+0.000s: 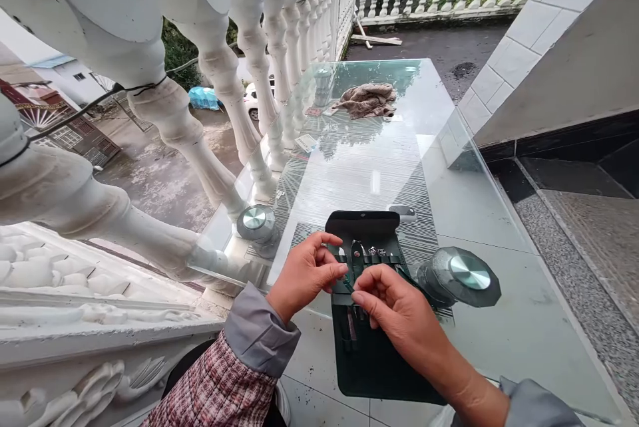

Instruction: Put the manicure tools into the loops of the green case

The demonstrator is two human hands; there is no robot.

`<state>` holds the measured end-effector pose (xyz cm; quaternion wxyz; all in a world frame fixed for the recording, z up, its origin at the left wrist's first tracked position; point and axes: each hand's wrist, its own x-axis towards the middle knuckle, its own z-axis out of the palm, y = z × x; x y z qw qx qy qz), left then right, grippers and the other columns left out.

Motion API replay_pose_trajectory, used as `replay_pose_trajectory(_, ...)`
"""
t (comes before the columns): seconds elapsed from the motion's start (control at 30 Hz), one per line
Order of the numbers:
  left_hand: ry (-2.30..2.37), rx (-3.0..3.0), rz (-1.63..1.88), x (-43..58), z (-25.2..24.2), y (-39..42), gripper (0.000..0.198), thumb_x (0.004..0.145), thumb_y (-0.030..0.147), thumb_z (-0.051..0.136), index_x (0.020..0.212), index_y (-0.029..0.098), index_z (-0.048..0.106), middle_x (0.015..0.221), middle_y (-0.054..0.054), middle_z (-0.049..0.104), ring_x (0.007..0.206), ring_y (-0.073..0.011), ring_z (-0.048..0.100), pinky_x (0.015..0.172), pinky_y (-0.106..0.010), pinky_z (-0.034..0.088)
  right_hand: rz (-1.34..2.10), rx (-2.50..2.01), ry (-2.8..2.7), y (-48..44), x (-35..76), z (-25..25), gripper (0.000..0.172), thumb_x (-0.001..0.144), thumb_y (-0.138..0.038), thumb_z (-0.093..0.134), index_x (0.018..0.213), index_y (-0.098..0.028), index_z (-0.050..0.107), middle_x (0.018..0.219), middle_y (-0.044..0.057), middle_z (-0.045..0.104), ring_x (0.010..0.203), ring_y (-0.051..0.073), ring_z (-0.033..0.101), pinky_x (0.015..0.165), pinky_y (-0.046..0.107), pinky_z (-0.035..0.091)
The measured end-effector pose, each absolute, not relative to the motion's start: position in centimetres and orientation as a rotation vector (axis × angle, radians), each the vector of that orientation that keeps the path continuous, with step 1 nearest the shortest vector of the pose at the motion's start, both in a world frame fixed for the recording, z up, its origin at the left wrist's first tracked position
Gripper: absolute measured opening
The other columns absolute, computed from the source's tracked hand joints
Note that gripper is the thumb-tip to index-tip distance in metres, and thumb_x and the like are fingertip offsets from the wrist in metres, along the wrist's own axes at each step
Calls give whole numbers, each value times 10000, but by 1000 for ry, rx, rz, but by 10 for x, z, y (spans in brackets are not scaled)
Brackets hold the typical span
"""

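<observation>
An open dark green tool case lies on the glass table near its front edge, with several small metal tools held under its elastic loops. My left hand is curled over the case's left side, thumb and fingers pinched near a loop. My right hand rests over the middle of the case, its fingertips pinched on a small tool at the loops. What exactly the fingers grip is too small to name. Both sleeves are grey-cuffed.
A crumpled brown cloth lies at the table's far end. Round metal table fittings sit right and left of the case. A white balustrade runs along the left; a tiled wall stands on the right.
</observation>
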<state>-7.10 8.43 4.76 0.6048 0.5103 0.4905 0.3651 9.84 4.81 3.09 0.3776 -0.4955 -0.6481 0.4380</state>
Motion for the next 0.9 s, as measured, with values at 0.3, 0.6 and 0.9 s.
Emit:
replay_pose_trajectory(0.3,1147,1149,790,-79,46,85,337,678,247,643,979,178,509,522,92,475,453,-82,473,382,-159,381,-8,-630,-2375,34,107,35,235,865,-82,442,999,-159,620,871,86,655,821,169,595,717,317,496)
replay_pose_trajectory(0.6,1389,1457,859,-78,43,88,273,739,217,619,1006,199,563,723,29,606,669,-120,568,616,-234,471,-102,-697,-2402,29,99,31,236,885,-82,399,910,-114,631,652,53,573,628,145,504,577,281,414)
replay_pose_trajectory(0.9,1537,1670,858,-79,43,89,239,827,153,517,1053,217,561,981,-16,653,871,-152,613,780,-280,495,-117,-772,-2400,28,93,12,233,873,-51,409,855,-107,635,616,36,522,587,135,420,546,262,364)
